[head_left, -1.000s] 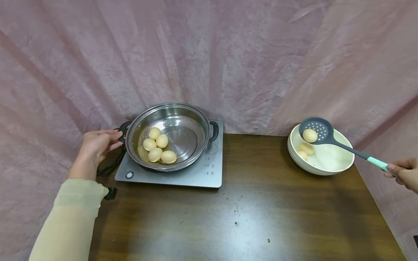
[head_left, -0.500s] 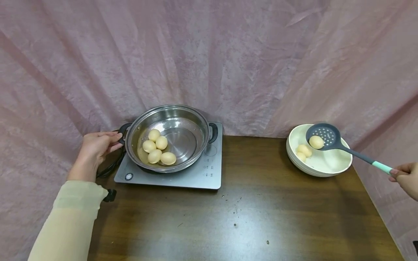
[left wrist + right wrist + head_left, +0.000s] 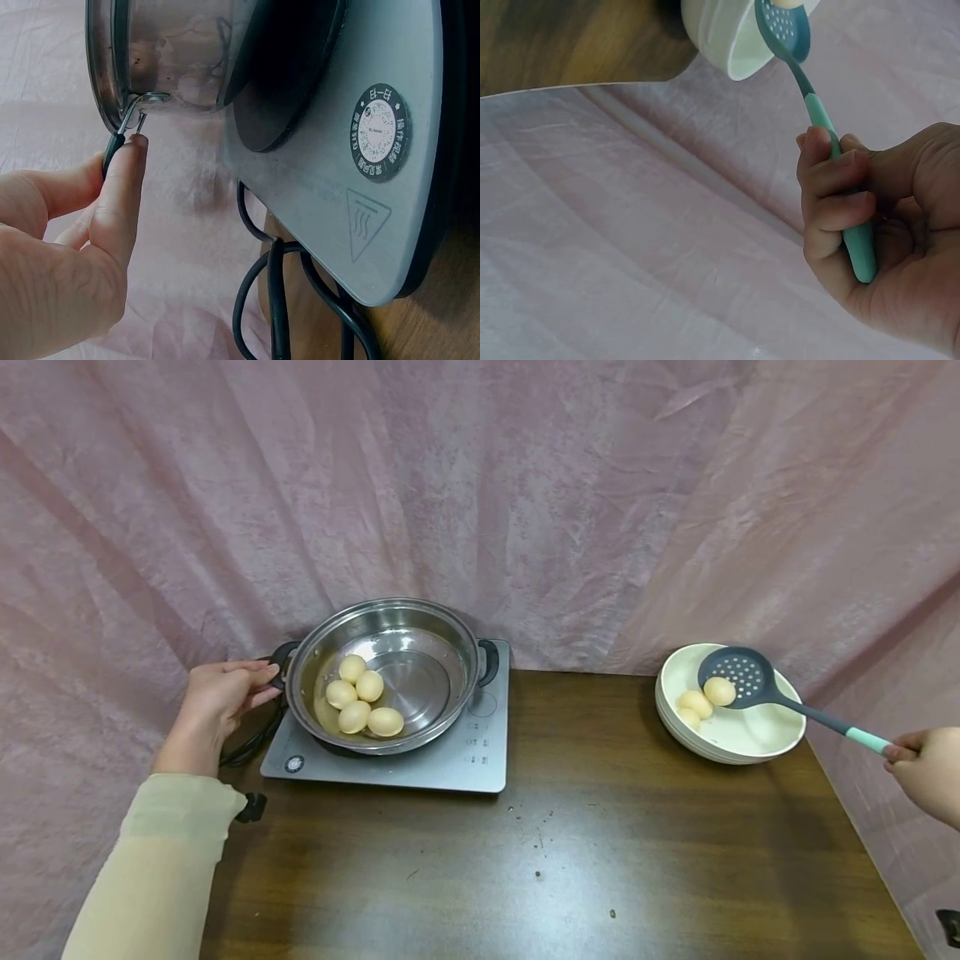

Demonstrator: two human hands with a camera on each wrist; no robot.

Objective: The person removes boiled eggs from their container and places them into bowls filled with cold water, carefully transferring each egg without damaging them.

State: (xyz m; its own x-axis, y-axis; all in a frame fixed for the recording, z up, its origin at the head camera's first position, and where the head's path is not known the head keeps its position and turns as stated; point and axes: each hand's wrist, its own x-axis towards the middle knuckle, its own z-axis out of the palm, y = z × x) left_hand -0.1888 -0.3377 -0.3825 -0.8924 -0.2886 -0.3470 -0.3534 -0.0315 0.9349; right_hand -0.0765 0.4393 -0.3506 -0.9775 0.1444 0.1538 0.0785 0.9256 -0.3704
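Note:
At the far right my right hand (image 3: 930, 768) grips the mint-green handle of a grey slotted skimmer (image 3: 742, 672); in the right wrist view the fingers curl round that handle (image 3: 821, 116). The skimmer's head is over a white bowl (image 3: 772, 735), with one pale peeled egg (image 3: 720, 692) at its left edge. Two more eggs (image 3: 693, 703) lie in the bowl, close beside it. My left hand (image 3: 225, 693) pinches the black side handle (image 3: 281, 662) of a steel pot (image 3: 420, 747) between thumb and fingers. Several eggs (image 3: 354, 717) sit in shallow liquid inside the pot.
Under the pot is a silver induction cooker (image 3: 390, 777), with black cables (image 3: 277, 300) coiled at its left. Small crumbs (image 3: 537, 873) dot the wooden table (image 3: 420, 877). A pink curtain (image 3: 555, 510) hangs right behind; the table's right edge runs near the bowl.
The skimmer has shifted slightly right, then lower, and tilted left, bringing its egg close to the two in the bowl. My left hand keeps its hold on the pot handle.

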